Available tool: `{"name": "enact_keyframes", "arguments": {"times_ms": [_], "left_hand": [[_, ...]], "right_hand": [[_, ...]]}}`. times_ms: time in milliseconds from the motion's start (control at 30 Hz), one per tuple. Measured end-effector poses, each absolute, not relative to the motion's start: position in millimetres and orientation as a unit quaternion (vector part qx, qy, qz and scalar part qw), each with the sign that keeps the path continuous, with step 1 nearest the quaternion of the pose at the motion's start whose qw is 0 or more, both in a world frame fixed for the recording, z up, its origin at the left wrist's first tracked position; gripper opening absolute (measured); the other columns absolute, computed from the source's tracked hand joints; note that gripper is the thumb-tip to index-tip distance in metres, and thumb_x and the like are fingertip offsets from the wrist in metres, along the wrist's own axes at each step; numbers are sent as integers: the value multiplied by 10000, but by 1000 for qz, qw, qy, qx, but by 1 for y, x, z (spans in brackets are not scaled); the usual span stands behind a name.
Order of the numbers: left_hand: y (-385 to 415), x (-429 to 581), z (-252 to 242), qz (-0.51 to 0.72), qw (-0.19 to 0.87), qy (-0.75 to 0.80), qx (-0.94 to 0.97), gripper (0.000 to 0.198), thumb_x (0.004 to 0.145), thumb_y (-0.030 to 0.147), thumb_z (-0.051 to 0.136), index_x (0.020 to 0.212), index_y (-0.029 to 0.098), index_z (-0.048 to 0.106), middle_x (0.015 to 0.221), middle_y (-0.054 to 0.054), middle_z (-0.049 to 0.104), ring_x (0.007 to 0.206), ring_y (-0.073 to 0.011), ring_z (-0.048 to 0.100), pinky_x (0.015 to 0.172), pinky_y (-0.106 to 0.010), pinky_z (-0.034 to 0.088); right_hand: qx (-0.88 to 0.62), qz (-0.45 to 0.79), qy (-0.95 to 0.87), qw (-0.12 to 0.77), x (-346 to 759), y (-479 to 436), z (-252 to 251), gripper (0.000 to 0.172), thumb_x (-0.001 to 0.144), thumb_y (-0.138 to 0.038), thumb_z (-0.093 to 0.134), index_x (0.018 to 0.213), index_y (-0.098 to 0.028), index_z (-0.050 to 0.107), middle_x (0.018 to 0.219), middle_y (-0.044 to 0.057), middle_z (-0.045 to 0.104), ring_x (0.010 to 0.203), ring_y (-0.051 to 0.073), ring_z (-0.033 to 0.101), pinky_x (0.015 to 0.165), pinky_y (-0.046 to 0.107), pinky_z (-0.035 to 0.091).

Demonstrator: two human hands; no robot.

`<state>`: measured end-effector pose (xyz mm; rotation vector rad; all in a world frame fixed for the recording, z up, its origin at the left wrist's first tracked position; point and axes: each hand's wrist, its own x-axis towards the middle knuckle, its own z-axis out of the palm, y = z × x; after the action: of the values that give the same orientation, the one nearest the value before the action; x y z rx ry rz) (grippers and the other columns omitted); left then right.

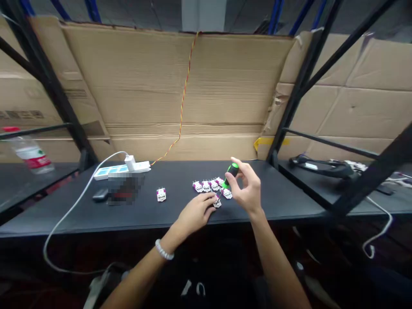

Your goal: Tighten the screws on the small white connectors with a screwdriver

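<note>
the right hand (247, 185) pinches a screwdriver (233, 170), tip down at a part (218, 204) the left hand (195, 210) steadies with near-closed fingers; from it, more parts (206, 186) sit toward eleven o'clock on the counter (273, 193), a lone part (161, 195) at nine.

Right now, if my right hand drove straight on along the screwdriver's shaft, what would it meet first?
The screwdriver in the right hand would lead, its tip likely meeting the small white part at the left hand. Tip and part may already touch; depth there is unclear.
</note>
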<state>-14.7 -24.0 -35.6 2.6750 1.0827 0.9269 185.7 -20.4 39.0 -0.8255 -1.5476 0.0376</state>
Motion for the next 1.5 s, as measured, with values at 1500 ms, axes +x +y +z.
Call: {"name": "enact_keyframes", "arguments": {"times_ms": [1500], "left_hand": [[-29, -20, -32, 270, 74, 361, 889, 421, 1041, 238, 571, 1456, 197, 631, 1542, -120, 612, 1419, -270, 600, 1228, -442, 481]], "right_hand": [[-331, 107, -681, 644, 176, -26, 44, 394, 1050, -328, 558, 1434, -268, 625, 1269, 107, 661, 1146, 254, 676, 1000, 425, 582]]}}
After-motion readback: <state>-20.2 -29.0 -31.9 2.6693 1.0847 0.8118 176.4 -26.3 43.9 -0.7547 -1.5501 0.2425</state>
